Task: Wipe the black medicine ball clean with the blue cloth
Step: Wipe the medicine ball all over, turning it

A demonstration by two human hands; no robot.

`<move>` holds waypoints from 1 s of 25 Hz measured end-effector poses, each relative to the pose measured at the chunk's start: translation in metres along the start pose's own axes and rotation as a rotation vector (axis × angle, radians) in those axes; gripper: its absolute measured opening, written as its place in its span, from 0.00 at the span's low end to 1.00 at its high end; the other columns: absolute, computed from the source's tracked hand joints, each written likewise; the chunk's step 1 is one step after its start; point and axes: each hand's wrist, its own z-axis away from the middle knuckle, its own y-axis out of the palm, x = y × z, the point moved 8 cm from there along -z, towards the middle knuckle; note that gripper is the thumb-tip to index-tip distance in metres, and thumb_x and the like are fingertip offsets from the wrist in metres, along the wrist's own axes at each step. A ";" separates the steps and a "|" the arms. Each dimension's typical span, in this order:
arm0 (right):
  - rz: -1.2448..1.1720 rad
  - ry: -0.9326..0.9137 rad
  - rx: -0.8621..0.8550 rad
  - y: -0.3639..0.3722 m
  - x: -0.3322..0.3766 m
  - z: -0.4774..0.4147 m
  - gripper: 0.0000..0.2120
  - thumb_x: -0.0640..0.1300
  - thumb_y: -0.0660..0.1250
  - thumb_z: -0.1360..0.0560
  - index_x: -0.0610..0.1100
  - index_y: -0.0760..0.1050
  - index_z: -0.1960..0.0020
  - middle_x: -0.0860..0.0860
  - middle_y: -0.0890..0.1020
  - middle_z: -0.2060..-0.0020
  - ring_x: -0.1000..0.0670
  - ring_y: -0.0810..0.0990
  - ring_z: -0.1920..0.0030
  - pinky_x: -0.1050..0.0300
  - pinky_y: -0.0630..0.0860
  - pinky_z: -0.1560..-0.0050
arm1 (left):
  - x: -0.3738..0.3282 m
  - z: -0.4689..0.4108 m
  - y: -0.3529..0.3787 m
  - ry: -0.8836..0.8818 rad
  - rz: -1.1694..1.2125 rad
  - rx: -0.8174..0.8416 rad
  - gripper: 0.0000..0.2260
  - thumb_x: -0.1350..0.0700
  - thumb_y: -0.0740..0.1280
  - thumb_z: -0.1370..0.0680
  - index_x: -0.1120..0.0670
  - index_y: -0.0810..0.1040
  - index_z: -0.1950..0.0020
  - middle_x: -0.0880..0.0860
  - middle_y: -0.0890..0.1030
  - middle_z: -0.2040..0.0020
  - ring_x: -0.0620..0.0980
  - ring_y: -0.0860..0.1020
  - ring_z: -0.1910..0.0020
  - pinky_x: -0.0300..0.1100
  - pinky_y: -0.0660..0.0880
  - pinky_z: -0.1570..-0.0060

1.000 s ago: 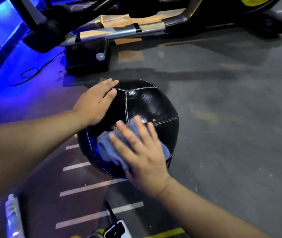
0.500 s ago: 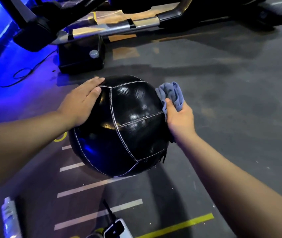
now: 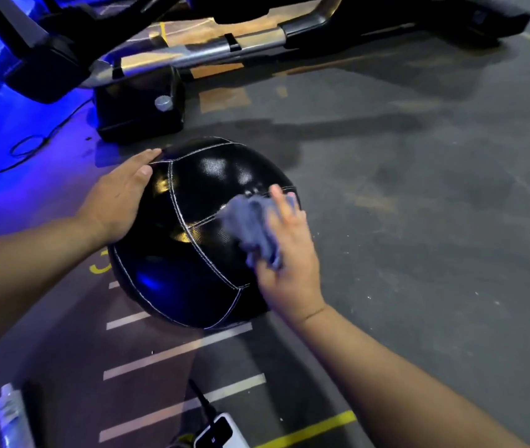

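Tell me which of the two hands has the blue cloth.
The right hand presses the crumpled blue cloth against the right side of the black stitched medicine ball; the left hand rests bare and flat on its upper left.

The black stitched leather medicine ball (image 3: 192,240) sits on the grey floor (image 3: 418,221). The left hand (image 3: 115,202) lies flat on its upper left side. On its right side, the blue cloth (image 3: 250,227) lies between the ball and the right hand (image 3: 289,253). Behind the ball stands a black machine base block (image 3: 137,108) under a silver metal rail (image 3: 192,50). In front of the ball, white painted lines (image 3: 176,350) cross the floor, with a small white device (image 3: 221,431) nearest the camera.
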 end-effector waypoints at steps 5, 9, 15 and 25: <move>-0.342 0.603 -0.032 -0.006 -0.066 -0.029 0.17 0.48 0.65 0.21 0.51 0.73 0.32 0.63 0.81 0.47 0.62 0.79 0.42 0.73 0.72 0.45 | 0.016 0.009 -0.012 -0.024 -0.112 0.065 0.21 0.41 0.45 0.20 0.34 0.62 0.28 0.44 0.65 0.24 0.47 0.61 0.24 0.50 0.52 0.24; -0.334 0.490 -0.048 0.004 -0.041 -0.033 0.20 0.47 0.65 0.21 0.51 0.71 0.30 0.59 0.80 0.39 0.64 0.76 0.38 0.63 0.71 0.35 | -0.027 0.009 -0.049 0.184 -0.203 -0.107 0.30 0.40 0.48 0.24 0.50 0.69 0.26 0.50 0.63 0.23 0.51 0.62 0.24 0.57 0.54 0.26; -0.205 0.145 0.142 0.048 0.014 -0.053 0.25 0.46 0.65 0.22 0.45 0.67 0.26 0.49 0.70 0.27 0.50 0.65 0.25 0.54 0.62 0.25 | -0.063 0.015 -0.002 0.308 -0.313 0.152 0.30 0.35 0.48 0.26 0.41 0.62 0.24 0.41 0.59 0.22 0.42 0.53 0.22 0.65 0.48 0.27; -0.019 -0.278 0.116 0.090 0.068 -0.029 0.25 0.38 0.64 0.26 0.43 0.70 0.29 0.43 0.72 0.29 0.40 0.67 0.27 0.44 0.60 0.25 | 0.010 -0.029 -0.035 0.197 0.021 0.119 0.21 0.47 0.52 0.19 0.45 0.69 0.28 0.46 0.68 0.25 0.40 0.62 0.25 0.42 0.53 0.24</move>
